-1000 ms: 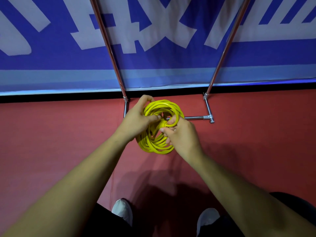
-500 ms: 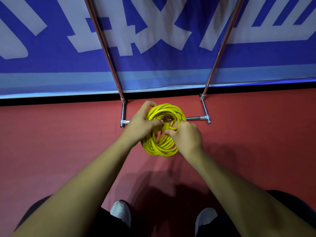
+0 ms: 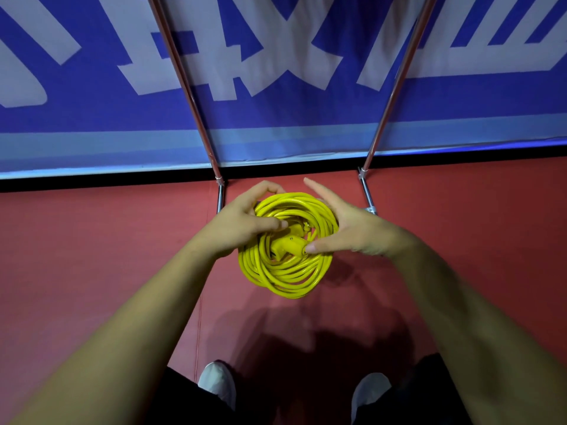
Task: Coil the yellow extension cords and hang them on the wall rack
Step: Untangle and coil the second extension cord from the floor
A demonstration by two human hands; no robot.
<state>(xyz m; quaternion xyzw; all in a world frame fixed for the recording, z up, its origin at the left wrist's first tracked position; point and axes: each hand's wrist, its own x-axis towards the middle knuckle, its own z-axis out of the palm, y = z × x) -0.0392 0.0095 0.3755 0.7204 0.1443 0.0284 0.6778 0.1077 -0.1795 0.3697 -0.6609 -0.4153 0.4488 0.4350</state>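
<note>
We're holding the coiled yellow rubber extension cord [image 3: 288, 271] up in front of us, over the red matte floor [image 3: 92, 256], w/ both hands on it. Our left hand [image 3: 242, 225] is gripping the coil's left side. Its fingers are curling over the top edge & its thumb is lying across the loops toward the centre. Our right hand [image 3: 346, 228] is spreading wide at the coil's right side, w/ fingers stretching straight up behind the top loops. Its thumb tip is touching the chunky yellow moulded plug [image 3: 290, 243], which is lying across the coil's middle.

The coil is sitting btwn the two feet of the chrome tubular metal rack [image 3: 184, 87]. The rack's uprights are rising on either side, in front of the blue fabric banner with pale lettering [image 3: 276, 118]. We can't tell whether the cord is touching the rack. Lower down, our two white shoe toes [image 3: 217, 381] are showing on the floor, w/ dark trousers [image 3: 184, 403] filling the bottom edge.
</note>
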